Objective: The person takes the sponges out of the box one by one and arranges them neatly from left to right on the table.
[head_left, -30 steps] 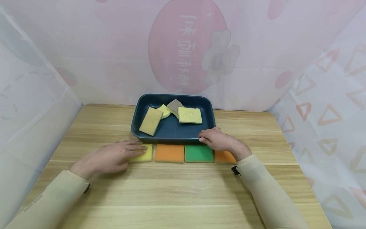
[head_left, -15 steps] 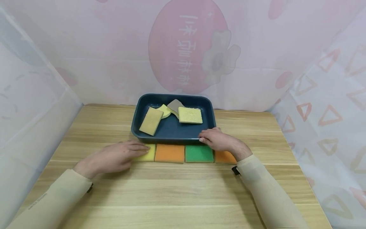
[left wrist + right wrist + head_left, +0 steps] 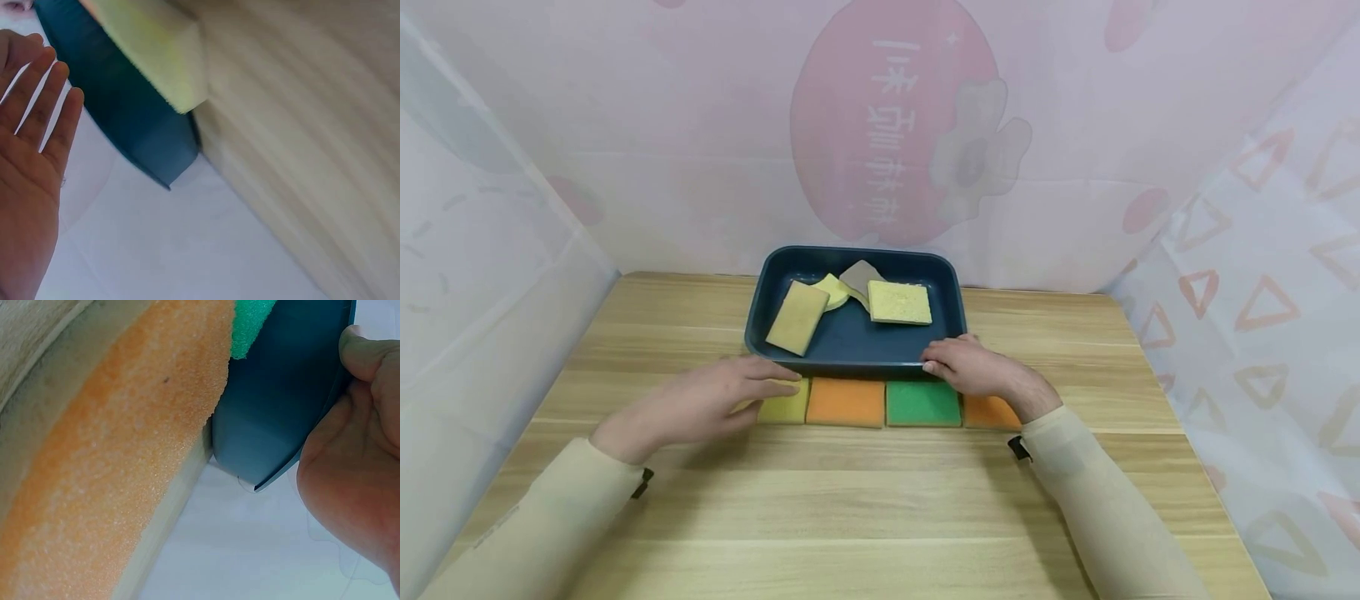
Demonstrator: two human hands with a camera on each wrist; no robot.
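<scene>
A dark blue tray (image 3: 850,342) stands mid-table with a tan sponge (image 3: 797,317), a pale yellow sponge (image 3: 899,302) and two smaller pieces inside. In front of it lie a yellow sponge (image 3: 786,409), an orange sponge (image 3: 846,402), a green sponge (image 3: 922,402) and another orange sponge (image 3: 987,411). My left hand (image 3: 722,400) hovers over the yellow sponge's left end, its fingers (image 3: 47,103) straight and spread, close to the tray (image 3: 125,119). My right hand (image 3: 966,367) grips the tray's front right rim (image 3: 281,394), with the thumb (image 3: 369,353) on the edge.
The wooden table (image 3: 865,500) is walled in by pink printed sheeting (image 3: 887,125) at the back and on both sides. Bare wood lies in front of the sponge row and to either side of the tray.
My left hand has slid right and a little forward over the yellow sponge, towards the tray's front rim. The right hand and the tray have stayed put.
</scene>
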